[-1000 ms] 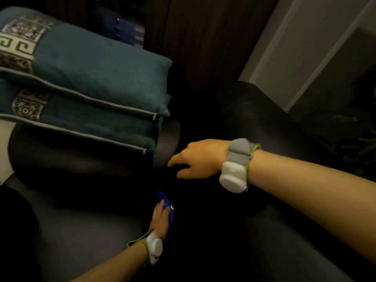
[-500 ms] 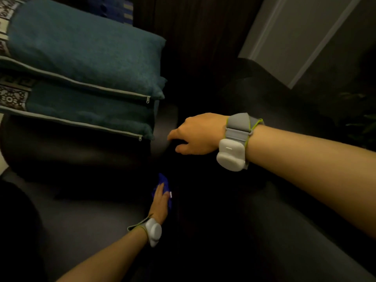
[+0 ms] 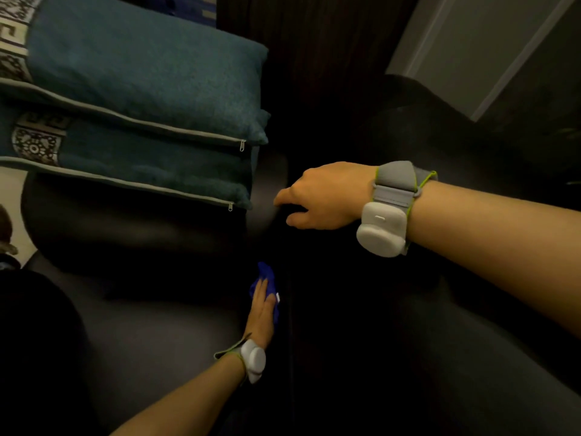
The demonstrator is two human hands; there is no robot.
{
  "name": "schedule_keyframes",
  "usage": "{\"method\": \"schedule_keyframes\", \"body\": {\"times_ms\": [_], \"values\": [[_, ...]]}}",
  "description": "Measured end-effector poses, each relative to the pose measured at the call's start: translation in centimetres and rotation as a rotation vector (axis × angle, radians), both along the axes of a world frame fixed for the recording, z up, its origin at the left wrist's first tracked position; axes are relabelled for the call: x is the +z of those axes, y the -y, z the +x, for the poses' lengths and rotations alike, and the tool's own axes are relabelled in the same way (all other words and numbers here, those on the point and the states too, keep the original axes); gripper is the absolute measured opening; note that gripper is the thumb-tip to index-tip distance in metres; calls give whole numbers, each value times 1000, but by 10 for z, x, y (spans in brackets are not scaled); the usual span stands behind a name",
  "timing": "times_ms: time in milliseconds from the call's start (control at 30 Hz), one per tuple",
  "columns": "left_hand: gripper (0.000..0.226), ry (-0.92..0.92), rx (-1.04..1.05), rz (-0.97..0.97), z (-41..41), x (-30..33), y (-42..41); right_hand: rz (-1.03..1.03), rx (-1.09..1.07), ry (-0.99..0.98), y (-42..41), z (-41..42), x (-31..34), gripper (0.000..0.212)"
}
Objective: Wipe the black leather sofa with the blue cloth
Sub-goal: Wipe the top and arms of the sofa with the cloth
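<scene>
The black leather sofa [image 3: 151, 328] fills the lower frame, dim and shadowed. My left hand [image 3: 261, 309] lies flat on the blue cloth [image 3: 265, 276], pressing it against the seat near the dark gap between cushions. Most of the cloth is under my palm; a bunched end sticks out past my fingers. My right hand [image 3: 323, 198] rests higher up on the sofa's back cushion [image 3: 125, 228], fingers curled loosely with nothing in them, its fingertips at the cushion's rounded edge.
Two teal pillows [image 3: 147, 89] with patterned bands and zips are stacked on top of the sofa back at the upper left. A dark wooden panel [image 3: 314, 42] and a pale wall [image 3: 471, 48] stand behind. Both wrists wear grey-white bands.
My left hand has slid the cloth slightly farther along the seat towards the back. My right hand has shifted a little along the cushion edge; the view has moved.
</scene>
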State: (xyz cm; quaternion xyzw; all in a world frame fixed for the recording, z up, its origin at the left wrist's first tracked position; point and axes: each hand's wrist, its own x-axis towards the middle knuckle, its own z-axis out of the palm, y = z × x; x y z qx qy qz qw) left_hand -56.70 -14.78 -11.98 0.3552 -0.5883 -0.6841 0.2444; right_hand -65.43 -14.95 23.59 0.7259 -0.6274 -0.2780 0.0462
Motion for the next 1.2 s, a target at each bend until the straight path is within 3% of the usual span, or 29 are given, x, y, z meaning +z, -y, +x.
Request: {"method": "schedule_keyframes", "body": {"times_ms": [100, 367, 500, 667, 900, 1033, 1200], "values": [[50, 9, 41, 143, 24, -15, -19, -12, -9, -1, -2, 2, 2, 47], [51, -282, 2, -91, 13, 51, -27, -22, -39, -2, -5, 7, 6, 47], [48, -110, 1, -211, 27, 22, -43, 5, -58, -2, -6, 7, 7, 47], [50, 70, -47, -75, 58, -17, -50, 27, -61, 12, -1, 1, 11, 47], [56, -244, -82, -296, 52, 32, -58, 46, -79, 49, 1, -2, 9, 47], [49, -144, -45, -291, 55, 19, -61, 68, -99, 38, 1, -3, 10, 47], [49, 140, -75, -148, 64, -8, -54, 51, -109, 47, -1, -3, 12, 47]]}}
